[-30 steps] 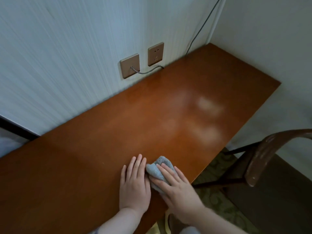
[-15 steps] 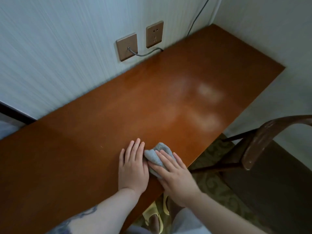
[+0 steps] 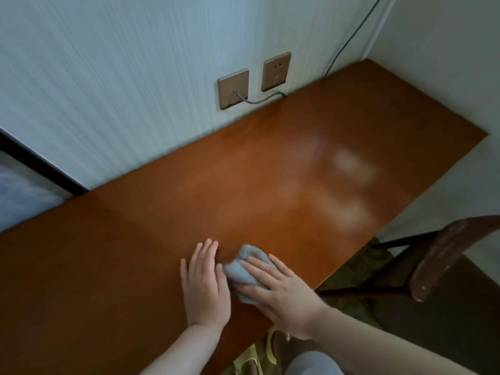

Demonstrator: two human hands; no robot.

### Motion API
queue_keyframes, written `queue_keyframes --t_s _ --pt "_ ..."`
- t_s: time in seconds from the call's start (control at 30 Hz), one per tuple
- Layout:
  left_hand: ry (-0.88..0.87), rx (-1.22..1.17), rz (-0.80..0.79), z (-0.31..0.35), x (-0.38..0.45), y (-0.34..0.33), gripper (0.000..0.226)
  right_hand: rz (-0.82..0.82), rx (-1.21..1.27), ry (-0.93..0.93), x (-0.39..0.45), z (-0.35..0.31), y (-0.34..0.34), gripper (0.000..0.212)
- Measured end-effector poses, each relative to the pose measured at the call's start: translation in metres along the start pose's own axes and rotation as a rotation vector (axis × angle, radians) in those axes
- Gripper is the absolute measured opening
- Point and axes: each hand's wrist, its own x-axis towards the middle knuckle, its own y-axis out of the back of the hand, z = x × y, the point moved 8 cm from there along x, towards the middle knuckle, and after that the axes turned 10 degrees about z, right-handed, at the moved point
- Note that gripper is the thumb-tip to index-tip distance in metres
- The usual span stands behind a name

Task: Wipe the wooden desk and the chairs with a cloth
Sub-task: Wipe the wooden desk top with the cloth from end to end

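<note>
A long reddish-brown wooden desk (image 3: 243,185) runs along the wall from lower left to upper right. Near its front edge lies a bunched grey-blue cloth (image 3: 243,266). My right hand (image 3: 281,296) presses down on the cloth, fingers spread over it. Flat on the wood just left of the cloth rests my left hand (image 3: 205,285), fingers together, thumb side touching the cloth. A dark wooden chair (image 3: 438,255) with a curved backrest stands to the right of the desk's front edge.
Two brown wall sockets (image 3: 254,79) sit above the desk's back edge, a grey cable (image 3: 259,100) plugged into the left one. Another cable (image 3: 349,39) runs up the corner. A dark-framed panel (image 3: 32,169) is at the left. Patterned carpet (image 3: 351,269) lies below.
Both hands and the cloth have slid a little to the left and away from the front edge. The view has tilted, so the sockets sit lower in the frame than half a second ago.
</note>
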Motion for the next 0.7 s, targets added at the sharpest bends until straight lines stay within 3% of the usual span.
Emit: queue_keyframes --t_s 0.1,0.17,0.23,0.3,0.33,0.37,0.47,0.57,0.63,0.7 --pt "-0.107 0.172 -0.095 -0.015 -0.007 0.0 0.055 -0.053 -0.125 0.122 -0.025 0.044 0.006 0.054" --pt "-0.116 0.227 -0.111 -0.016 -0.007 -0.001 0.055 0.017 -0.16 -0.057 -0.001 0.072 0.02 0.052" --pt "-0.092 0.242 -0.11 -0.016 -0.005 -0.001 0.055 0.156 -0.13 -0.379 0.033 0.081 0.03 0.05" --pt "-0.08 0.236 -0.098 -0.016 -0.006 -0.001 0.055 0.301 -0.064 -0.66 0.055 0.066 0.03 0.05" --pt "-0.08 0.235 -0.094 -0.016 -0.006 -0.001 0.054 0.333 -0.051 -0.686 0.059 0.047 0.026 0.05" --pt "-0.086 0.238 -0.091 -0.015 -0.005 0.0 0.053 0.335 -0.043 -0.616 0.061 0.024 0.018 0.05" --pt "-0.102 0.24 -0.099 -0.015 -0.006 -0.001 0.052 0.189 -0.048 -0.178 0.033 -0.024 -0.002 0.05" --pt "-0.097 0.247 -0.102 -0.015 -0.007 -0.002 0.053 -0.032 -0.058 0.038 0.0 0.008 0.0 0.052" --pt "-0.085 0.257 -0.097 -0.015 -0.006 -0.001 0.053 -0.037 -0.084 -0.069 0.009 0.049 0.012 0.051" --pt "-0.071 0.26 -0.111 -0.016 -0.006 -0.003 0.052 0.063 -0.075 -0.309 0.041 0.077 0.027 0.049"
